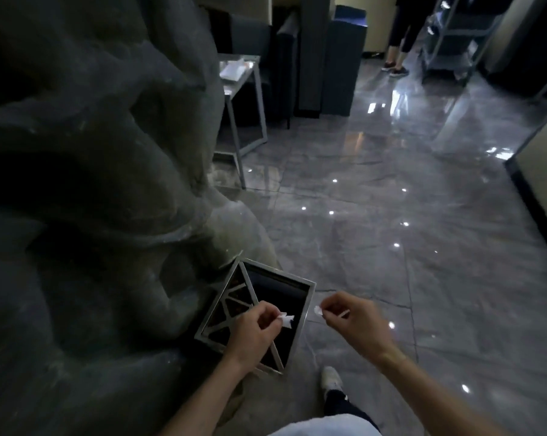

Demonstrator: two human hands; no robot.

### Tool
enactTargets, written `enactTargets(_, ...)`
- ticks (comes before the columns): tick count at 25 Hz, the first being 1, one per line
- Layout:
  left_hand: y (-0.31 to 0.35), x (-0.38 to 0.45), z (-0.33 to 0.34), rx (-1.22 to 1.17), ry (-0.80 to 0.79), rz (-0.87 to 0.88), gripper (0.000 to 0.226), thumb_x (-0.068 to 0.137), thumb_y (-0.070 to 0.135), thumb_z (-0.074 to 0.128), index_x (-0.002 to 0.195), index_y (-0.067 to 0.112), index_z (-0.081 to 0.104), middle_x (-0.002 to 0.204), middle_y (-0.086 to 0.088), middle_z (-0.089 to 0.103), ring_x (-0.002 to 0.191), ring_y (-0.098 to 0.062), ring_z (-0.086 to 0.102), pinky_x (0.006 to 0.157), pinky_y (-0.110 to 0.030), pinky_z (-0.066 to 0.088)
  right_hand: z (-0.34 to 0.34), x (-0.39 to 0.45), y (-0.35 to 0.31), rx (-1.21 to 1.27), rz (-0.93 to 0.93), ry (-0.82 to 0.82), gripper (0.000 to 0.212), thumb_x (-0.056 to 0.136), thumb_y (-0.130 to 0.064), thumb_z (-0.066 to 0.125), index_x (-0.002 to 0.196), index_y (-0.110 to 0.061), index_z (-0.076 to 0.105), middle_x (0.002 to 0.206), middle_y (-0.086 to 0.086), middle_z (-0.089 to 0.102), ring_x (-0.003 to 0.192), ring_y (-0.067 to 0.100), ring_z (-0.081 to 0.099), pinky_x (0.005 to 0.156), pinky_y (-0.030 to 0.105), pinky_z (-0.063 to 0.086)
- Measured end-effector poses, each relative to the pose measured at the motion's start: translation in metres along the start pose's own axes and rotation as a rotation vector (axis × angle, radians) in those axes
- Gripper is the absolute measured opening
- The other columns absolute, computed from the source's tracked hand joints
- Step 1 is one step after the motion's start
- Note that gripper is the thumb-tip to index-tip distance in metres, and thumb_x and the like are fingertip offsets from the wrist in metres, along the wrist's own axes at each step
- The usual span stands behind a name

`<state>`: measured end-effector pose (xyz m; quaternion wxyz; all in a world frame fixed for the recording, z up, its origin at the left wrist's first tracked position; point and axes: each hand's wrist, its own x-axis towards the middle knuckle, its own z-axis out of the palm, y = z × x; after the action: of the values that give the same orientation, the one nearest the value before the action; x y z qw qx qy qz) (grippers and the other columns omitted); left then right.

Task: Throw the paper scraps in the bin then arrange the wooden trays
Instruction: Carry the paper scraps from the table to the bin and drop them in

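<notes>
Bin (292,283): square metal-rimmed opening on glossy floor (391,215), just beside grey rock-like sculpture (92,152). Left hand (256,330): fingers pinched on white paper scrap (287,319) above the bin. Right hand (352,319): pinching second scrap (318,309), just right of rim. Glass side surface (234,86) beyond.

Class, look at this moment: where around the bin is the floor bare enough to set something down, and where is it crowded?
The tiled floor is bare right of the bin, out to the far wall. It also lies open ahead, between the bin and the metal-framed table. Left of the bin is crowded: the rock-like sculpture presses against it. Both hands hover at the bin's opening.
</notes>
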<state>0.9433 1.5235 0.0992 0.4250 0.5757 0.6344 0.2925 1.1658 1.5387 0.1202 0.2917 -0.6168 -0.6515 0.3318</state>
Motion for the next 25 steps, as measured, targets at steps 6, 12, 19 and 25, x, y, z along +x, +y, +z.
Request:
enactTargets(6, 0.018, 0.033, 0.029, -0.006, 0.170, -0.186, 0.004, 0.087, 0.024, 0.068, 0.084, 0.026, 0.066, 0.073, 0.006, 0.067, 0.064, -0.002, 0.059, 0.058, -0.020, 0.048, -0.018, 0.089, 0.031, -0.084, -0.169, -0.265, 0.015, 0.074, -0.017, 0.075, 0.079, -0.031, 0.070, 0.068, -0.017, 0.069, 0.064, 0.001, 0.064, 0.064, 0.031, 0.056)
enactTargets(12, 0.006, 0.047, 0.046, -0.002, 0.266, -0.328, 0.006, 0.087, 0.024, 0.068, 0.083, 0.029, 0.066, 0.074, 0.008, 0.068, 0.067, -0.001, 0.062, 0.059, -0.015, 0.047, 0.002, 0.146, 0.048, -0.225, -0.248, -0.439, 0.010, 0.076, -0.027, 0.069, 0.085, -0.032, 0.067, 0.077, -0.012, 0.072, 0.072, 0.006, 0.065, 0.066, 0.031, 0.054)
enactTargets(19, -0.036, 0.062, 0.066, 0.028, 0.286, -0.485, 0.009, 0.084, 0.023, 0.069, 0.078, 0.028, 0.064, 0.073, 0.009, 0.068, 0.072, -0.010, 0.065, 0.067, -0.031, 0.053, 0.054, 0.160, 0.069, -0.409, -0.194, -0.627, 0.011, 0.079, -0.029, 0.059, 0.088, -0.029, 0.066, 0.083, -0.004, 0.072, 0.080, 0.020, 0.066, 0.063, 0.032, 0.049)
enactTargets(25, -0.067, 0.073, 0.088, 0.116, 0.297, -0.609, 0.006, 0.085, 0.027, 0.068, 0.080, 0.024, 0.066, 0.080, 0.008, 0.067, 0.075, -0.010, 0.063, 0.062, -0.027, 0.049, 0.096, 0.157, 0.085, -0.509, -0.157, -0.678, 0.011, 0.084, -0.024, 0.055, 0.087, -0.029, 0.065, 0.084, -0.004, 0.070, 0.080, 0.020, 0.063, 0.059, 0.027, 0.037)
